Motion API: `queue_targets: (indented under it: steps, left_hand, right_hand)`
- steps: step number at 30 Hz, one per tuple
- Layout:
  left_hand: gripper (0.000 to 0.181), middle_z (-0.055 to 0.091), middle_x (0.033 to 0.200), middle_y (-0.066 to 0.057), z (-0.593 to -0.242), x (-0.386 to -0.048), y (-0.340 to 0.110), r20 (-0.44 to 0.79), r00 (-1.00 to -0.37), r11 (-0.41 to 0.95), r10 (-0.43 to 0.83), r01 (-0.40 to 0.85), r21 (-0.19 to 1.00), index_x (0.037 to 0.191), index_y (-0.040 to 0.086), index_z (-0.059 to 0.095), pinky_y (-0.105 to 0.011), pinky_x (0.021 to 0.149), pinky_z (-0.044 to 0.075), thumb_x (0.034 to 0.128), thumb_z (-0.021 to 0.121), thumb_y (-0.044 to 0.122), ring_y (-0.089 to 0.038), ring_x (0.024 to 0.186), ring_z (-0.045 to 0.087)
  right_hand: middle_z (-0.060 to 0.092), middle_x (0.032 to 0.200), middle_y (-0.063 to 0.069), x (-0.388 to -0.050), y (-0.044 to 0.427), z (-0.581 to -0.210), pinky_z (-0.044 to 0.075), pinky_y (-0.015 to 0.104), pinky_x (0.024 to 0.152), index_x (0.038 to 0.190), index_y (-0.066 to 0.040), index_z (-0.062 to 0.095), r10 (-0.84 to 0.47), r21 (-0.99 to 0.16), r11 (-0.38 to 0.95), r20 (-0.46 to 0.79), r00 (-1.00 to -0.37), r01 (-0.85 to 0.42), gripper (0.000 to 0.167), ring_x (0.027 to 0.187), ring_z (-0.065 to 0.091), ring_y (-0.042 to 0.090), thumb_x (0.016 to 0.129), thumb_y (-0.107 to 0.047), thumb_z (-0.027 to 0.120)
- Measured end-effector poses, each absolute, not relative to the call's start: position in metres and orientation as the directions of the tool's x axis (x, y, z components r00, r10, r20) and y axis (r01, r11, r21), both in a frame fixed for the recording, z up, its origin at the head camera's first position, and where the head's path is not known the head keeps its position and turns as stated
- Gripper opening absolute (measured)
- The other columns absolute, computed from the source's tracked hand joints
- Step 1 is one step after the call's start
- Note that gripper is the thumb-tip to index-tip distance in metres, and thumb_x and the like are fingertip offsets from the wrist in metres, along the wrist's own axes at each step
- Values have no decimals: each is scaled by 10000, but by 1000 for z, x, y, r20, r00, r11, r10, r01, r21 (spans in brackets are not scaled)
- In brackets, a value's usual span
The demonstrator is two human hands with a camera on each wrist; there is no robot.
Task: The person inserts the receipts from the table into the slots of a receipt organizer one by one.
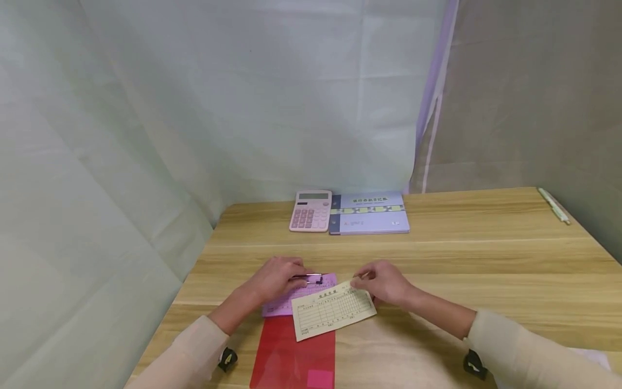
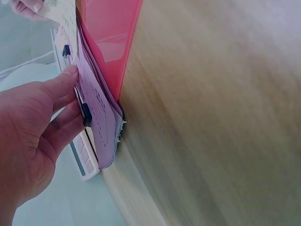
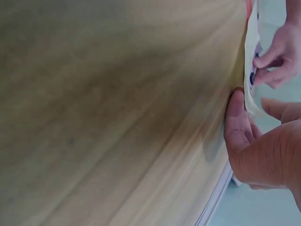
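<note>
My left hand [image 1: 279, 278] holds a wire clip with black ends [image 2: 86, 114] at the top of a red clipboard [image 1: 293, 354], thumb on one side and fingers on the other. Beneath the clip lie several pink printed slips [image 2: 96, 101], some with ragged edges. In the head view, a pale yellow printed form [image 1: 332, 310] slants across the pink slips and the red board. My right hand [image 1: 385, 282] pinches this form near its upper right corner. The right wrist view shows the yellow form [image 3: 251, 52] nearly edge-on beside the fingers.
Behind the hands lie a pink calculator [image 1: 311, 210] and a blue-grey account book [image 1: 370, 213], side by side. A light-coloured pen [image 1: 554, 205] rests by the table's right edge. A pink sticky note [image 1: 320, 379] is on the red board. White paper [image 1: 590, 356] shows by the right sleeve.
</note>
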State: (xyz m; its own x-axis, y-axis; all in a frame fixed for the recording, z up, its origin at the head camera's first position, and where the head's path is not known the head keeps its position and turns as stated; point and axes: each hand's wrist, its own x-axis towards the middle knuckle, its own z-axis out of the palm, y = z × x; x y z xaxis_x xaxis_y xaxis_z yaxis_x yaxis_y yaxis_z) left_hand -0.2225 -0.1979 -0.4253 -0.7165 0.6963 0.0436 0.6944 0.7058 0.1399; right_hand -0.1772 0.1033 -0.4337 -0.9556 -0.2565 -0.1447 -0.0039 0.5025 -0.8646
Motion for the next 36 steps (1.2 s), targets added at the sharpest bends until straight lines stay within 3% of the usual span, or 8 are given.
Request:
queue_targets:
  steps: [3, 7, 11, 20, 24, 30, 36]
  left_hand:
    - [296, 688, 974, 80, -425, -222, -198, 38, -719, 709, 694, 691, 141, 1266, 180, 802, -278, 735, 491, 987, 782, 277, -73, 779, 538]
    - [293, 689, 971, 80, -426, -223, -199, 34, -717, 706, 696, 693, 148, 1262, 175, 803, -267, 730, 492, 986, 785, 272, -70, 773, 538]
    - [279, 695, 969, 77, -426, -225, -199, 43, -706, 694, 707, 704, 152, 1242, 165, 810, -268, 728, 501, 979, 793, 255, -66, 767, 542]
    - [288, 710, 1001, 67, -425, -224, -198, 35, -707, 697, 706, 703, 143, 1250, 170, 806, -271, 744, 510, 980, 790, 268, -68, 787, 555]
    - [291, 713, 1009, 69, -424, -224, -197, 29, -715, 706, 699, 696, 134, 1251, 177, 806, -270, 757, 517, 982, 787, 286, -67, 797, 558]
    - [297, 710, 1009, 78, -424, -224, -197, 21, -718, 710, 696, 693, 126, 1262, 187, 803, -267, 759, 514, 984, 786, 292, -66, 802, 557]
    - [271, 714, 990, 62, -426, -226, -198, 45, -693, 684, 720, 719, 122, 1237, 169, 811, -275, 746, 522, 981, 791, 259, -63, 791, 568]
  right_hand:
    - [677, 782, 39, -183, 104, -432, 499, 291, 478, 1022, -27, 803, -311, -854, 514, -97, -946, -81, 89, 510, 545, 139, 990, -89, 748]
    - [699, 738, 28, -188, 102, -430, 472, 268, 493, 923, -16, 811, -331, -858, 496, -42, -943, -135, 103, 529, 559, 127, 985, -48, 736]
    - [730, 738, 38, -191, 93, -428, 536, 304, 503, 921, 9, 815, -317, -872, 473, -32, -948, -128, 89, 533, 631, 171, 965, -36, 751]
    - [659, 588, 72, -185, 67, -436, 556, 329, 484, 772, -2, 723, -318, -897, 437, -87, -944, -64, 198, 460, 647, 211, 969, -18, 741]
    - [646, 639, 50, -184, 63, -437, 524, 304, 455, 829, -12, 728, -330, -873, 472, -44, -943, -125, 143, 438, 601, 176, 970, -28, 747]
    - [674, 708, -1, -188, 60, -431, 496, 262, 544, 836, -29, 769, -347, -772, 556, 120, -930, -308, 117, 571, 576, 104, 939, 26, 757]
    - [677, 636, 43, -190, 56, -423, 457, 245, 464, 866, -6, 794, -366, -797, 529, 95, -926, -291, 86, 466, 576, 122, 940, 25, 763]
